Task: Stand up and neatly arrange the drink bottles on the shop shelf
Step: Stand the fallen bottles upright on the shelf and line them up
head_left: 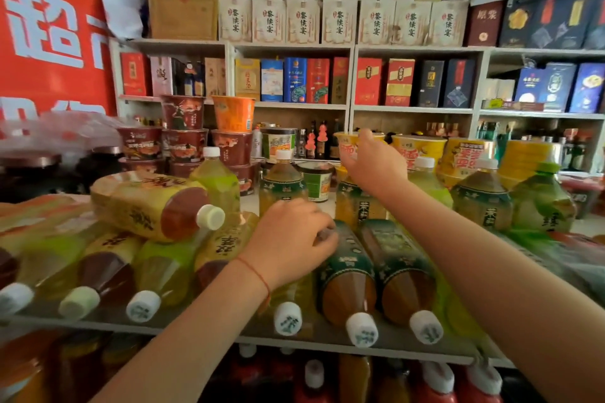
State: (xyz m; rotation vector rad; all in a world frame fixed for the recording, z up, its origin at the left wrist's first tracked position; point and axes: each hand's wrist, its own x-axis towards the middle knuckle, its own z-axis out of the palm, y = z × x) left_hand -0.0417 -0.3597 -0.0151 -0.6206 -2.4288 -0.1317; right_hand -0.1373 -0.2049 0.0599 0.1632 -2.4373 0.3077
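A: From the head camera, what's hard to make out?

B: The right hand (373, 162) is reaching away, and its fingertips blend into the yellow noodle tubs (422, 149) behind it, so I can't tell whether it grasps anything. Under the left hand (289, 239), the base of a green-labelled bottle (348, 275) is covered. The far-left bottles are blurred and cut off at the edge.

A: And what holds what?

B: The shelf (229, 327) carries the drink bottles. Beneath and beside the left hand they lie flat, white caps toward the camera; a second green-labelled bottle (406, 278) lies just to the right of the first. Left of that hand, a yellow-labelled bottle (154, 206) lies crosswise on top of the others. Beyond the left hand, a dark-tea bottle (283, 185) stands upright, and another (481, 196) stands off to the right of the right forearm. The shelf below shows only red bottles' caps (437, 376).

A: The hands themselves?

B: The left hand, with a red string at the wrist, is palm-down, fingers curled over the lying bottle's base, grasping it. The right arm is stretched forward over the standing bottles, hand raised near the tubs.
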